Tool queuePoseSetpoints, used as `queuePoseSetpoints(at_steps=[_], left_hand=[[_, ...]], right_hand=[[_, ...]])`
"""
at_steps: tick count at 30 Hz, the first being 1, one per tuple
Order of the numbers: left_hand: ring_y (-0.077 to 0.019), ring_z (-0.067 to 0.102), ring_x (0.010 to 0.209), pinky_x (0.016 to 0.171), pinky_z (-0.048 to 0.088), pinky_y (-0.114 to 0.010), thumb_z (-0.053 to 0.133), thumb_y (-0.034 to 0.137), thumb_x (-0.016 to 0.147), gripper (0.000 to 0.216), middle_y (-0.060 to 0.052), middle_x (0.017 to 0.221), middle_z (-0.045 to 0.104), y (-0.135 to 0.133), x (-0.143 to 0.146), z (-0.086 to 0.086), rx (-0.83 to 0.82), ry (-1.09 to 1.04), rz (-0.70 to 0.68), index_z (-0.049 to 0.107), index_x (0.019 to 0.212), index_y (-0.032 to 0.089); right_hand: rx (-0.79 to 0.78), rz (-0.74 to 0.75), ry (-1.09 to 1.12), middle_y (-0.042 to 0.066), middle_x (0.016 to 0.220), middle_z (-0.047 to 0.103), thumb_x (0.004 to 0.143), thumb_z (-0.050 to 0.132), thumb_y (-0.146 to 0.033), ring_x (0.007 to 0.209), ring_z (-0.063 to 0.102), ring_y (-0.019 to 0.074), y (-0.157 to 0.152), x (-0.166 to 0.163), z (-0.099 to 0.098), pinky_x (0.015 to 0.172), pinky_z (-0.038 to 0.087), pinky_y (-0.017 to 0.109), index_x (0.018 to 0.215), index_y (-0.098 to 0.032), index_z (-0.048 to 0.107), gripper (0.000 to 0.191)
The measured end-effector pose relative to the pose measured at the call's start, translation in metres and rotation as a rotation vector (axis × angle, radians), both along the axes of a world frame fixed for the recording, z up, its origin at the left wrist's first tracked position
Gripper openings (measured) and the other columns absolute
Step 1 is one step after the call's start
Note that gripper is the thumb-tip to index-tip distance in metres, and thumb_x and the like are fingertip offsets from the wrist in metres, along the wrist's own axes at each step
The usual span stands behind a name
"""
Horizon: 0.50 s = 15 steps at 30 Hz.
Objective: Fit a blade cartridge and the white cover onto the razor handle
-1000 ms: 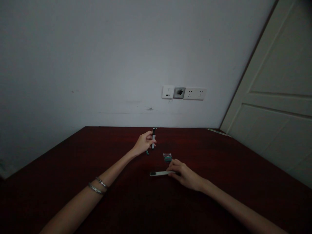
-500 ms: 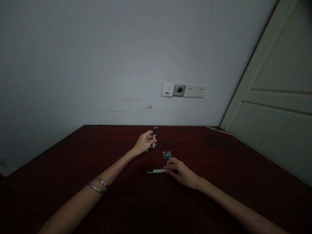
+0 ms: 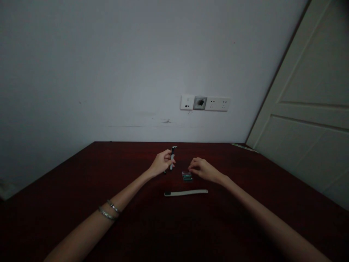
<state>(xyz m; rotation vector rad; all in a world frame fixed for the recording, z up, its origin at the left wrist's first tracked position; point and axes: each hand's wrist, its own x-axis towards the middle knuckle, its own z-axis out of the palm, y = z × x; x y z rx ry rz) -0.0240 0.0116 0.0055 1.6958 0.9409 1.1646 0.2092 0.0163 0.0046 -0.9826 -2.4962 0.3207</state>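
My left hand (image 3: pixel 161 162) is closed around a slim white-and-black handle (image 3: pixel 172 163). It is held upright, with a short crosswise head at its top like a razor's. Just below those fingers a small dark green thing (image 3: pixel 164 172) shows in part. My right hand (image 3: pixel 202 169) hovers at the far right edge of a small clear case (image 3: pixel 187 176) with teal pieces in it. Its fingers are curled together, and whether anything is between them is hidden. Nearer to me, a long pale strip-like handle (image 3: pixel 188 193) with a black left end lies crosswise on the table.
The dark red wooden table (image 3: pixel 122 225) runs back to a pale wall (image 3: pixel 136 72). Sockets and switches (image 3: pixel 205 103) sit on that wall. A white panelled door (image 3: pixel 313 91) stands at the right, and a thin pale strip (image 3: pixel 244 147) lies by the table's far right edge.
My right hand has let go of the long pale handle and moved away from me to the clear case. The left hand keeps its hold on the upright handle.
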Motion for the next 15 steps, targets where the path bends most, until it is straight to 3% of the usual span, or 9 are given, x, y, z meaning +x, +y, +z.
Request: queuePoseSetpoints(at_steps=[6,15], left_hand=[[-0.0127,0.064,0.057,0.047,0.047,-0.019,0.057,0.017,0.073,0.019,-0.002,0.071,0.062,-0.005,0.003,0.005,-0.043,-0.006,0.034,0.048,0.089,0.015],[-0.0122,0.063,0.056,0.046,0.047,-0.018,0.057,0.016,0.073,0.018,-0.002,0.072,0.061,-0.004,0.003,0.001,-0.040,0.006,0.024,0.048,0.088,0.014]], right_hand=[[-0.011,0.032,-0.057,0.006,0.088,0.059,0.079,0.058,-0.024,0.086,0.053,0.0182,0.004,-0.008,-0.023,0.077,0.041,0.029,0.083,-0.018,0.070,0.014],[-0.034,0.016,-0.028,0.005,0.084,0.061,0.080,0.057,-0.026,0.081,0.055,0.0162,0.009,-0.006,-0.027,0.075,0.041,0.027,0.077,-0.017,0.071,0.017]])
